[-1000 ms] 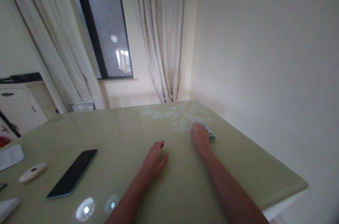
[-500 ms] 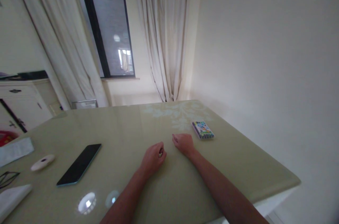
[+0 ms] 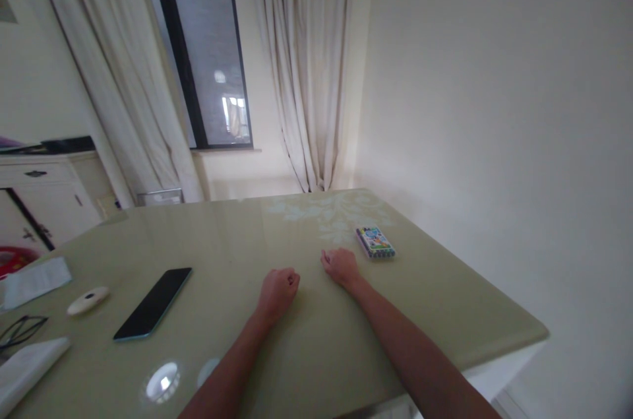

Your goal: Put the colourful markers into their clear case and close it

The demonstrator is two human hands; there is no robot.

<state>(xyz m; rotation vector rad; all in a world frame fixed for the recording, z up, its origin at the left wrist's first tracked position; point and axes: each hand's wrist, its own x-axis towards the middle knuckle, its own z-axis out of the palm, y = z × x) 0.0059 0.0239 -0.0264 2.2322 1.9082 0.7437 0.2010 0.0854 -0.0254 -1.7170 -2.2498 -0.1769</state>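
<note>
My left hand (image 3: 279,292) is curled into a fist on the pale green tabletop (image 3: 306,359), and nothing shows in its fingers. My right hand (image 3: 340,265) lies a little farther forward and to the right, also closed, with no object visible in it. Just beyond and to the right of that hand is a small clear box (image 3: 376,243) with a bright picture label and a row of coloured pieces along its front edge. A gap separates the box from the knuckles. The two fists are apart from each other.
Left of my left arm lies a black phone-like slab (image 3: 154,303). Farther left are a white oval mouse-like object (image 3: 88,301), glasses (image 3: 22,331), a white cloth or paper (image 3: 37,282) and a white flat object (image 3: 30,373). A wall (image 3: 494,142) borders the right side.
My left hand has shifted slightly left and turned a little, still in a fist. My right hand stays almost in place. The view has shifted slightly.
</note>
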